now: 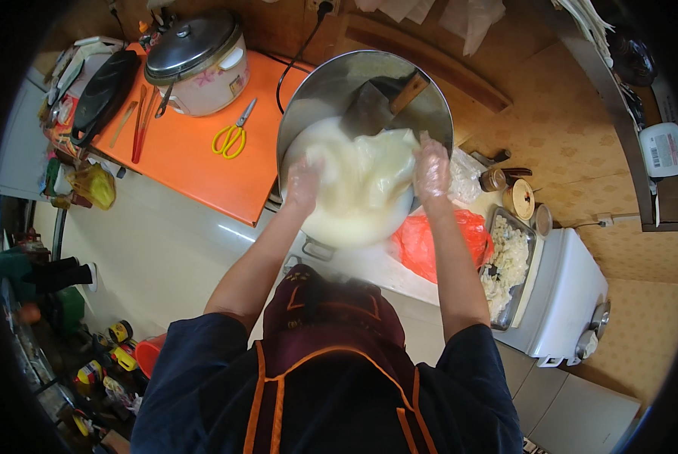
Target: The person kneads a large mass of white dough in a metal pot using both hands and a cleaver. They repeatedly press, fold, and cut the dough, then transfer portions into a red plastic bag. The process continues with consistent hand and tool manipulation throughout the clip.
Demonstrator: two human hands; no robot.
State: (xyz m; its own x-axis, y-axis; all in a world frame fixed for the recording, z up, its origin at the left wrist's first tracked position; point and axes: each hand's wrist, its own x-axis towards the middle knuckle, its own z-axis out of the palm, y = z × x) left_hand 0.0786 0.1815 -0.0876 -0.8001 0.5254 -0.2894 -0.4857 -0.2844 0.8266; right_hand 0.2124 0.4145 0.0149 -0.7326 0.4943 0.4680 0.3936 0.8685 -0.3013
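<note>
A large round metal pot (366, 54) stands before me with a pale, soft, dough-like mass (381, 153) in it. My left hand (303, 183), blurred by motion, holds the mass at the pot's left side. At the right, my right hand (432, 167) grips its other edge, the glossy upper part stretching between both hands. Clear plastic gloves cover my hands. Behind the mass, a broad dark metal blade with a wooden handle (409, 94) leans inside the pot. White vapour or haze blurs the pot's near rim.
On the orange tabletop (185, 170) at left are yellow-handled scissors (234, 133) and a lidded rice cooker (199, 68). A red plastic bag (429, 244) lies right of the pot, beside a metal tray (509, 267) of pale chopped food. A black power cord (299, 54) runs behind.
</note>
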